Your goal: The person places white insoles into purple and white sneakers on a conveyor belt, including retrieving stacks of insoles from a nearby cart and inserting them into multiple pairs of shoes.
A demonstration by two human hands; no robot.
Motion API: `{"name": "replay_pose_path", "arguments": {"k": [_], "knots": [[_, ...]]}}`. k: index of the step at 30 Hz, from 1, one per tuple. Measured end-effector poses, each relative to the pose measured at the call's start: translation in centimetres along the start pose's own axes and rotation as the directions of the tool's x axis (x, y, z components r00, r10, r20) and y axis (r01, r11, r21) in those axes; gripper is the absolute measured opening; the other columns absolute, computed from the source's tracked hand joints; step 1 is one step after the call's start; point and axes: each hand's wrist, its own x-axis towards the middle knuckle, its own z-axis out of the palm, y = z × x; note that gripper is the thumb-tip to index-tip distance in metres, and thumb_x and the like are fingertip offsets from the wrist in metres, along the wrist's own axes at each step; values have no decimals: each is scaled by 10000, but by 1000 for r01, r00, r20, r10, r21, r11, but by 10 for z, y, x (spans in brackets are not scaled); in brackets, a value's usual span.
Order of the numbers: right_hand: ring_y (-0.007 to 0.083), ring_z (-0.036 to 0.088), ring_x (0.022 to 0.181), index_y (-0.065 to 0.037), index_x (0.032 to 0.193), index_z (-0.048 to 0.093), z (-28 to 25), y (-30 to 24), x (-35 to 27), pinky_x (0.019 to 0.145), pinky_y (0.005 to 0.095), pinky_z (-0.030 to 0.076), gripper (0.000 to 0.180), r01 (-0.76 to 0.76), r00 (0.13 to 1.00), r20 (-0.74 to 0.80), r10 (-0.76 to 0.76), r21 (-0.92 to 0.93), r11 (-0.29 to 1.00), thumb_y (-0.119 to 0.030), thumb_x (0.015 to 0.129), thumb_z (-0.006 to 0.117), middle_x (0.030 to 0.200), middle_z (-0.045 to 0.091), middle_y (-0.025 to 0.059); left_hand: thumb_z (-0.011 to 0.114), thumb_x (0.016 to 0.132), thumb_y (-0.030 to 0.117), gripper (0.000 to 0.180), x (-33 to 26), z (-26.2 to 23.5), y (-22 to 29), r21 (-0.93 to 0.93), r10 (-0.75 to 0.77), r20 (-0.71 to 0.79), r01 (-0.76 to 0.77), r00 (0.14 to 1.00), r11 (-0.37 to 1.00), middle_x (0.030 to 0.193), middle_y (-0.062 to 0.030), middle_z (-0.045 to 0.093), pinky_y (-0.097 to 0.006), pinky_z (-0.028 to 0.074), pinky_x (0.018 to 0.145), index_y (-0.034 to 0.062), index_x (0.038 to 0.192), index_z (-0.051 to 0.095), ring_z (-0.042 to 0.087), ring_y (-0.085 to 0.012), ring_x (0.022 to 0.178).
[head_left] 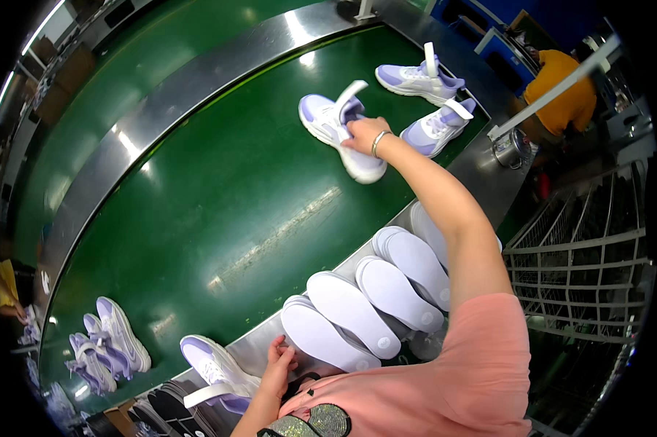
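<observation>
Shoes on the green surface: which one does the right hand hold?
The upper-middle shoe, left of the upper-right pair. It alone has the right hand gripping it; the others are free of that hand.

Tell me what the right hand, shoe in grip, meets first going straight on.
Beyond the shoe in its grip, the right hand would likely meet the metal rim first, across the green surface; depth is unclear, so it might brush that surface sooner.

Green belt [197, 211], toward far right corner: three lilac-and-white strapped shoes [322, 120]; near left corner: two-plus; near edge: one, also five-plus white foot-shaped insoles [346, 309].
</observation>
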Motion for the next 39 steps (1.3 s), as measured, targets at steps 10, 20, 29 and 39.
{"name": "replay_pose_path", "arguments": {"k": [10, 20, 29, 39], "knots": [[278, 567, 795, -76, 767, 617, 31, 19, -12, 677, 382, 457, 295, 187, 768, -635, 85, 349, 918, -365, 754, 560, 859, 597, 90, 555, 812, 236, 517, 0, 3, 0, 67, 25, -5, -24, 1000, 997, 881, -3, 412, -253, 398, 686, 131, 1243, 288, 457, -111, 789], [137, 465, 592, 6, 760, 606, 23, 18, 33, 585, 293, 395, 395, 8, 979, -146, 145, 730, 683, -374, 824, 518, 621, 533, 53, 553, 813, 274, 540, 2, 0, -10, 112, 61, -8, -60, 998, 992, 899, 0, 412, -236, 390, 674, 142, 1257, 277, 455, -112, 793], [183, 547, 883, -15, 1095, 507, 0, -58, -192, 780, 298, 430, 336, 252, 957, -128, -261, 816, 520, -223, 832, 509, 976, 567, 110, 539, 817, 264, 507, -14, 15, -9, -118, -144, -3, 143, 990, 983, 1038, -28, 487, -296, 386, 752, 52, 1235, 345, 449, -133, 917], [343, 437, 1081, 77, 1225, 314, 147, -78, -405, 887, 374, 369, 540, -34, 995, 97, -33, 619, 785, -204, 817, 528, 1193, 408, 262, 575, 778, 301, 462, -23, 68, -21, -78, -164, 159, 178, 974, 981, 1063, -25, 492, -276, 355, 766, 68, 1150, 430, 439, -148, 956]]}}
